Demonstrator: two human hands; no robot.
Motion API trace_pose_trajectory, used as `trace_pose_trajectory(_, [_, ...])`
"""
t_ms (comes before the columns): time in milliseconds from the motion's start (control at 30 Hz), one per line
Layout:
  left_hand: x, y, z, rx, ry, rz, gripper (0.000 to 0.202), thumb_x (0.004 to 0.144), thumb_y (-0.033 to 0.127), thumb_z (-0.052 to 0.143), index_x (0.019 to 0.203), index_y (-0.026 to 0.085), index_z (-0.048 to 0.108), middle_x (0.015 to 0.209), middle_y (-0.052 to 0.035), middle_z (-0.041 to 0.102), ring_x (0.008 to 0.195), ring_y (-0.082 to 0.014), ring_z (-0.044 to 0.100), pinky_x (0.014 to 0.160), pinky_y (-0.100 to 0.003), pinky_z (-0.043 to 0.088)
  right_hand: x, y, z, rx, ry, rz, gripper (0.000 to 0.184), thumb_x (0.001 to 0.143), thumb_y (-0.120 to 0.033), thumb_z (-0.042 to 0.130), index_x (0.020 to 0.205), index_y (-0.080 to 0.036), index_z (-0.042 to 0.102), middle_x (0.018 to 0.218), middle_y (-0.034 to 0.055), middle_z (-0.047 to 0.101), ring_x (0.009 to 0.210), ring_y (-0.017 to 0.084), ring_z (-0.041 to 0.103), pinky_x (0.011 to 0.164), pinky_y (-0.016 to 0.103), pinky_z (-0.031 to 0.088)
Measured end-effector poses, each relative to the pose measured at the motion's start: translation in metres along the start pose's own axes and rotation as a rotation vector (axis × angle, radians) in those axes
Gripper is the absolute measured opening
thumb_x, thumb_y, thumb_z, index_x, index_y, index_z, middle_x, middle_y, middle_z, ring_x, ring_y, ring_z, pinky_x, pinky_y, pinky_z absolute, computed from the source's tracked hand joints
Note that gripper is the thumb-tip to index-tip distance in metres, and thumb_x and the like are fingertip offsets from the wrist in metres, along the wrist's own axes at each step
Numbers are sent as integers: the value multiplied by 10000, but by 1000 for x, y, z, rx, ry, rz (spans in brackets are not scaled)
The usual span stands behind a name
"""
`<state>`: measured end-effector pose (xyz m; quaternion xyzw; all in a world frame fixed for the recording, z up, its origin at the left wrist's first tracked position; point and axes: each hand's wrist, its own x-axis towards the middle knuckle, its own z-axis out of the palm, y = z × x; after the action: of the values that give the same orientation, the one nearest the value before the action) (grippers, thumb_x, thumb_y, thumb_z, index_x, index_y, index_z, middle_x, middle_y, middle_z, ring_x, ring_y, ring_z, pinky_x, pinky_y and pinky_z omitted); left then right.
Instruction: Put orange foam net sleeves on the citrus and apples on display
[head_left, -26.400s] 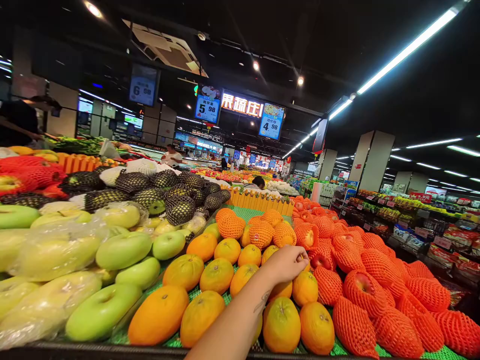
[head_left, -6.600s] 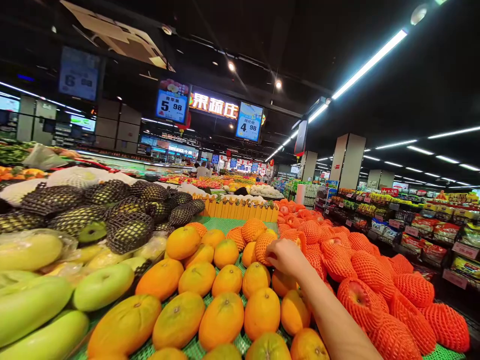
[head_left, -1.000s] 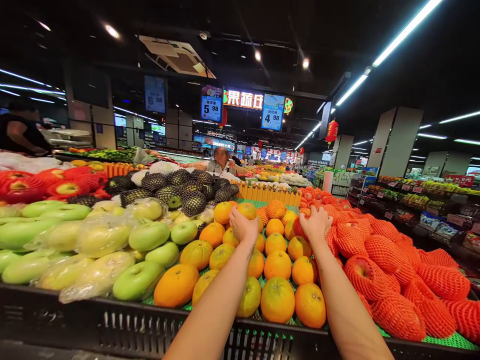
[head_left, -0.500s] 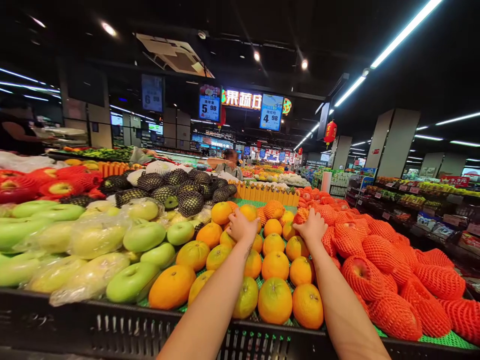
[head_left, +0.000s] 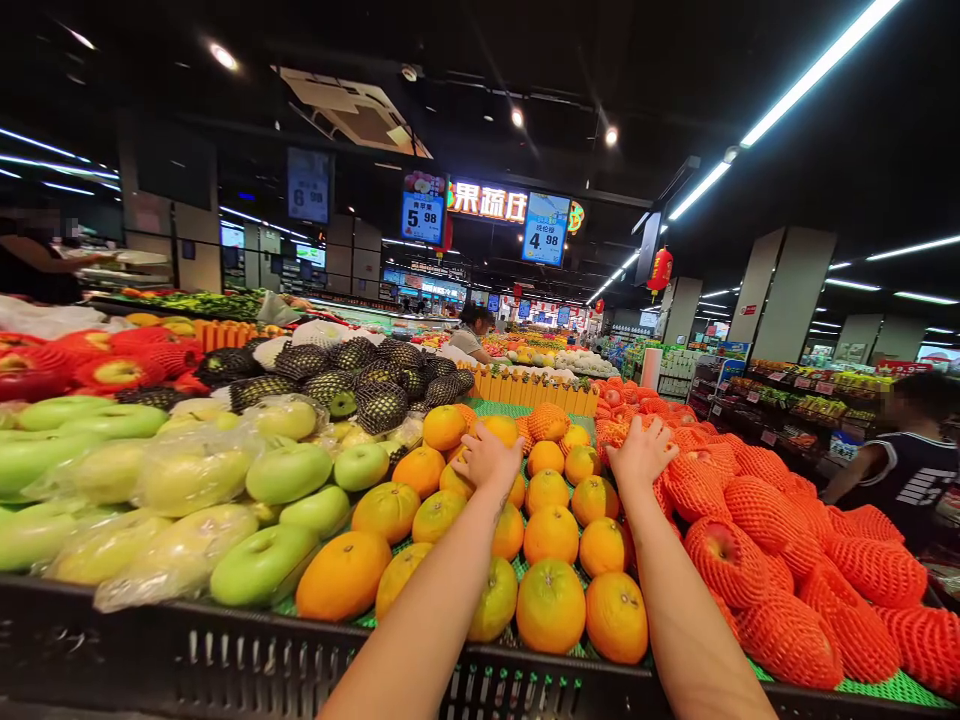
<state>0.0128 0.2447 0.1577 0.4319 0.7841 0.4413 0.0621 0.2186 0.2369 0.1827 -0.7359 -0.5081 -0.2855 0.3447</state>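
Rows of oranges [head_left: 551, 534] lie on green mesh in front of me. My left hand [head_left: 489, 456] is over the back rows with its fingers spread, close against an orange [head_left: 501, 430] just beyond it; whether it touches the fruit I cannot tell. Farther right, my right hand [head_left: 641, 452] is open, fingers apart and holding nothing. It hovers at the border between the oranges and the apples in red foam nets [head_left: 726, 555]. Near its wrist sits another orange [head_left: 595, 497]. An orange in a net sleeve [head_left: 548, 421] lies between the hands.
Green apples [head_left: 266, 565], some bagged, fill the left side. Behind them are dark fruits in black nets [head_left: 381, 402]. A low orange fence [head_left: 532, 390] stands at the back, and a black crate edge [head_left: 247, 660] runs along the front. A person [head_left: 911, 460] is at the right.
My right hand has shifted right, off the netted fruit, and its fingers have spread. The left hand has moved slightly right. A person has appeared at the right; the one behind the display has turned.
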Motion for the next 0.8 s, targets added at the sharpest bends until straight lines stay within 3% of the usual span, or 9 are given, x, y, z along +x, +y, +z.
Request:
trace_pose_trajectory(67, [0, 1, 1, 3, 15, -9, 808, 843, 528, 714, 1430, 76, 391, 1364, -244, 481, 1265, -397, 520, 1147, -530, 257, 1, 1, 2, 32, -31, -32, 489, 807, -322, 771, 1252, -178, 629, 1353, 200, 532, 1230, 373, 456, 973, 511, 373])
trace_pose_trajectory(167, [-1, 2, 2, -13, 28, 21, 853, 844, 458, 730, 1493, 81, 325, 1398, -262, 457, 1325, -397, 464, 1159, -518, 263, 1, 0, 7, 69, -166, -135, 486, 816, -253, 749, 1288, -252, 634, 1417, 151, 517, 1281, 331, 444, 996, 497, 383])
trace_pose_trajectory(267, [-1, 0, 2, -56, 31, 129, 861, 872, 361, 706, 1569, 172, 238, 1490, -240, 376, 1382, -370, 418, 1136, -488, 327, -3, -2, 11, 65, -289, -203, 550, 793, -197, 748, 1319, -302, 625, 1530, 124, 431, 1377, 330, 362, 999, 515, 402])
trace_pose_trajectory(333, [-1, -1, 2, -63, 27, 194, 781, 890, 311, 682, 1563, 231, 293, 1532, -208, 339, 1418, -358, 378, 1134, -479, 348, -4, -3, 12, 67, -315, -220, 557, 793, -193, 744, 1327, -304, 627, 1551, 121, 412, 1404, 335, 329, 999, 526, 414])
trace_pose_trajectory(500, [0, -2, 0, -83, 43, 294, 483, 942, 243, 573, 1420, 215, 504, 1522, -160, 394, 1426, -319, 365, 1152, -494, 364, -3, -4, 11, 149, -292, -214, 408, 823, -216, 691, 1225, -283, 711, 1521, 106, 466, 1379, 328, 364, 1030, 528, 394])
trace_pose_trajectory(600, [-1, 0, -1, -107, 49, 235, 525, 958, 255, 547, 1463, 172, 432, 1527, -172, 393, 1422, -320, 363, 1148, -506, 373, -3, -5, 10, 199, -219, -256, 324, 820, -179, 637, 1116, -251, 746, 1484, 80, 519, 1376, 318, 366, 1063, 524, 354])
trace_pose_trajectory(800, [-7, 5, -5, -103, -26, 166, 660, 916, 241, 605, 1514, 157, 339, 1547, -182, 350, 1420, -345, 351, 1136, -531, 377, -2, -5, 6, 312, -47, -272, 387, 781, -134, 567, 1135, -204, 707, 1347, 87, 623, 1273, 299, 454, 1025, 485, 350])
